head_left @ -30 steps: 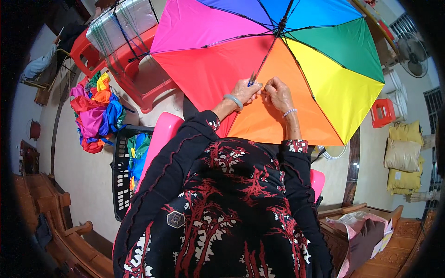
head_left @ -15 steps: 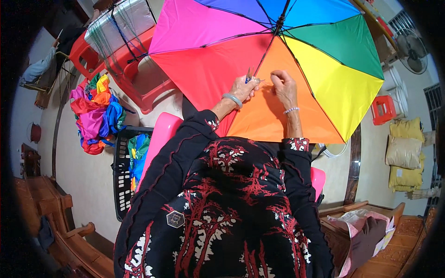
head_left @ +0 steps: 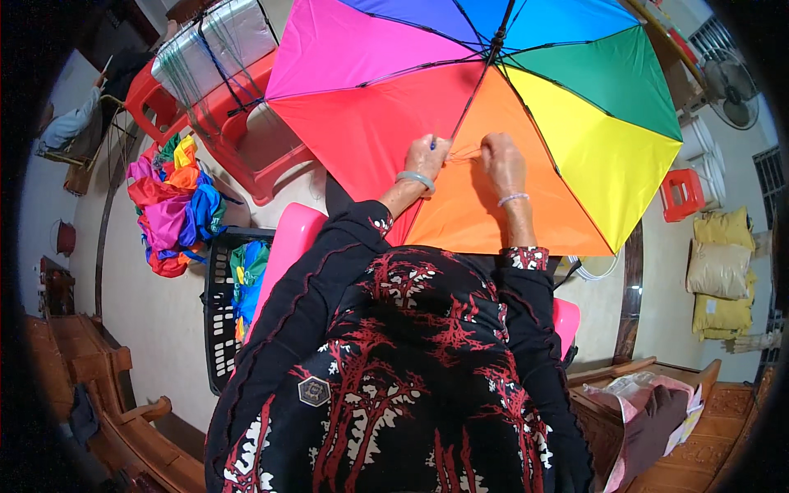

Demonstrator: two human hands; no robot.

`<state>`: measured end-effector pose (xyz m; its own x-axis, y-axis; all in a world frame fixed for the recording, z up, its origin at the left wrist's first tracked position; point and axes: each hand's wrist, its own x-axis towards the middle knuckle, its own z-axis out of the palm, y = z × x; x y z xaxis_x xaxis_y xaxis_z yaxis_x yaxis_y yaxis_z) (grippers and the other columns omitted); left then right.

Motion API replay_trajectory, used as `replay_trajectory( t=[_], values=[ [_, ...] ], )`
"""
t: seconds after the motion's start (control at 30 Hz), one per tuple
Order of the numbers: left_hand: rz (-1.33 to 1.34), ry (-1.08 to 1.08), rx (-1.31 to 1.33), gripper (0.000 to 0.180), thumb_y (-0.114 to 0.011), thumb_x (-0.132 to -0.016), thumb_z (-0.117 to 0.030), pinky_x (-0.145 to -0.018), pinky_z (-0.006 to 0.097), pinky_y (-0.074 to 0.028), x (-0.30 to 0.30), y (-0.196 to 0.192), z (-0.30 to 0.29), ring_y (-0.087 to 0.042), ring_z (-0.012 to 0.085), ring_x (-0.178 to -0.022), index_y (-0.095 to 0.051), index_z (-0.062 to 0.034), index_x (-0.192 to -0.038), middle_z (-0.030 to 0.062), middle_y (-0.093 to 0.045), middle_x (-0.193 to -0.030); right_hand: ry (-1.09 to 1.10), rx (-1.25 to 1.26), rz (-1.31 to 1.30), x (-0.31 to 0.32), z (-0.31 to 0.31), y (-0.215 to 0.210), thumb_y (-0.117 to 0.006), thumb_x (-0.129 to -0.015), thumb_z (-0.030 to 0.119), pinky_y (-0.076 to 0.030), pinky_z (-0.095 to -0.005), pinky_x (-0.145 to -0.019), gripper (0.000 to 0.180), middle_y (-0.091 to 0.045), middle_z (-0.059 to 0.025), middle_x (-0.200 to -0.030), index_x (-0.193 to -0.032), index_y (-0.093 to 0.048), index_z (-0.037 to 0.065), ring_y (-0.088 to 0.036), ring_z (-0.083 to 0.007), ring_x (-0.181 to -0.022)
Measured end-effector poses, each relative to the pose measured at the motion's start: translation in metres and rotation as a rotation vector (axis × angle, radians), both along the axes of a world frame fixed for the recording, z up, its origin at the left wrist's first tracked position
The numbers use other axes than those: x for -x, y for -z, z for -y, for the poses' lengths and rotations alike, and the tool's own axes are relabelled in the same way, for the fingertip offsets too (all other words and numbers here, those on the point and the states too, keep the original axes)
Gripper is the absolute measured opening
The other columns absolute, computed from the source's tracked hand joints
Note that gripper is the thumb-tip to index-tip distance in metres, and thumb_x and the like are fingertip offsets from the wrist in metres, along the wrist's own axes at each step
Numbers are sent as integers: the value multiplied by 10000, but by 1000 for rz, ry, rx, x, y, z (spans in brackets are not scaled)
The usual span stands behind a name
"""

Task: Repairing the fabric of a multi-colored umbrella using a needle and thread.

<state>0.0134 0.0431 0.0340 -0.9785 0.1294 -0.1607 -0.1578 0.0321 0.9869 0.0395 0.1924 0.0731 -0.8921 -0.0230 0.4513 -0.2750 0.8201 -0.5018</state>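
A rainbow-coloured umbrella [head_left: 370, 115] lies spread open in front of me, its black ribs and shaft facing up. Over the seam between its red and orange panels, my left hand [head_left: 424, 159] is closed around small thread snips [head_left: 433, 144]; only a bit of blue shows now. Just to its right, above the orange panel, my right hand [head_left: 504, 164] is closed with fingertips pinched together. A thin thread [head_left: 467, 154] runs between the two hands. Whether a needle is in the right fingers is too small to tell.
Left of me, a heap of colourful folded fabric [head_left: 171, 205] sits beside a black plastic basket [head_left: 220, 329] holding more. Red stools [head_left: 255, 164] carry a silvery box [head_left: 215, 49] hung with threads. At right are a red stool [head_left: 681, 195], yellow sacks [head_left: 723, 271] and a fan [head_left: 730, 92].
My left hand has turned, so the snips' pointed blades, visible before, are hidden. My right hand has turned and lowered slightly, and the thread between the hands shows more clearly.
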Motion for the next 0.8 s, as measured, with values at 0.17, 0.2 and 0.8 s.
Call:
replay_trajectory(
  t=[0.17, 0.2, 0.8],
  values=[
    [-215, -96, 642, 249, -629, -673, -239, -560, 383, -462, 7, 17, 8, -583, 300, -610, -568, -11, -753, 170, -594, -694, -12, 854, 289, -1, 4, -18, -507, -772, 89, -449, -319, -523, 76, -582, -77, -773, -772, -541, 22, -564, -160, -584],
    [-208, -82, 713, 244, -638, -650, -237, -579, 396, -462, 7, 20, 8, -583, 322, -631, -576, -16, -733, 181, -590, -693, -61, 1074, 372, -2, 7, -21, -504, -773, 91, -446, -320, -516, 79, -586, -77, -763, -770, -538, 21, -561, -156, -567],
    [-190, 35, 952, 215, -592, -697, -175, -689, 429, -477, 2, 4, 7, -574, 365, -820, -602, -11, -836, 211, -592, -839, 45, 530, 246, 13, -21, -63, -452, -814, 99, -438, -244, -441, 107, -565, -57, -671, -753, -514, 37, -549, -121, -557]
  ],
)
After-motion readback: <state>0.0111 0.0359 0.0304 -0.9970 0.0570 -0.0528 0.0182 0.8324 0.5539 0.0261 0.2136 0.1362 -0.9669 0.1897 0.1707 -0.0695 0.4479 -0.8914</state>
